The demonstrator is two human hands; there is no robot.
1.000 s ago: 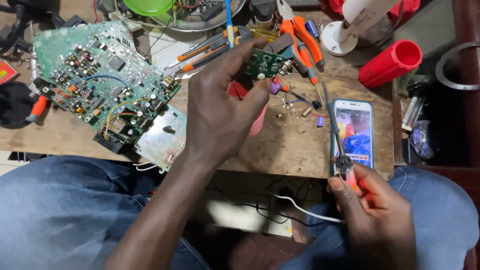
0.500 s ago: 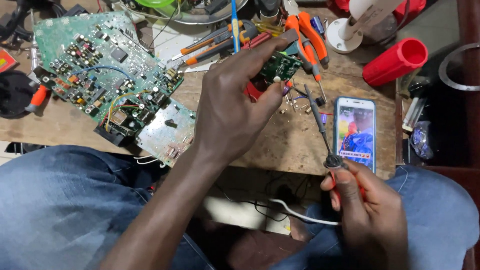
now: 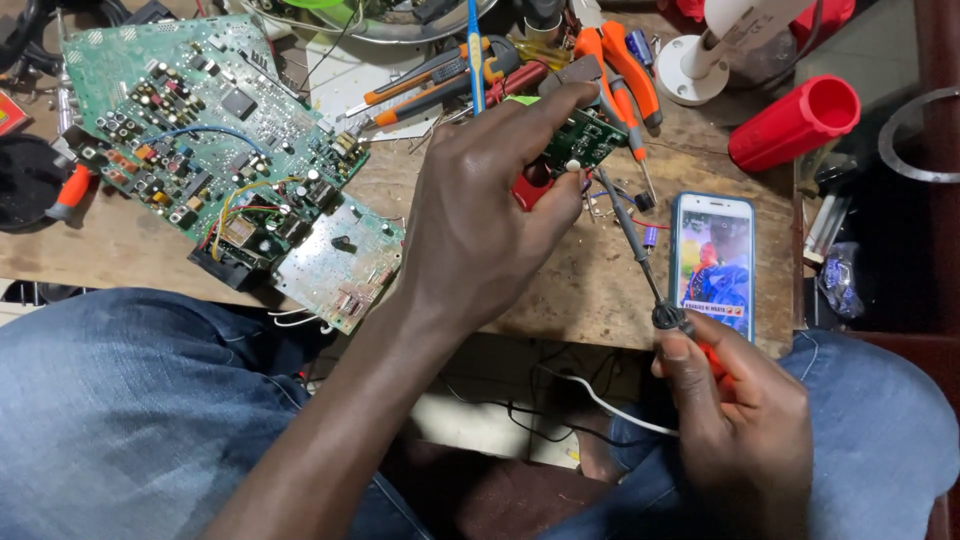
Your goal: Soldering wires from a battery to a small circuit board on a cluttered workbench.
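Note:
My left hand (image 3: 485, 215) pinches a small green circuit board (image 3: 585, 140) between thumb and fingers, tilted above the wooden bench (image 3: 560, 285). A red object (image 3: 528, 188) sits under that hand, mostly hidden. My right hand (image 3: 740, 425) grips the handle of a soldering iron (image 3: 640, 255) near the bench's front edge. The iron's thin shaft slants up and left, its tip close under the small board. A white cord (image 3: 600, 405) trails from the handle below the bench.
A large green circuit board (image 3: 205, 130) with wires lies at the left, a smaller pale board (image 3: 340, 265) against it. A lit phone (image 3: 713, 262) lies at the right. Orange pliers (image 3: 620, 65), screwdrivers (image 3: 430, 85), a red tube (image 3: 795, 122) and a white lamp base (image 3: 700, 60) crowd the back.
The soldering iron's tip has swung up and left toward the small board. My left hand has kept the board raised, shifting slightly. The view has moved a little.

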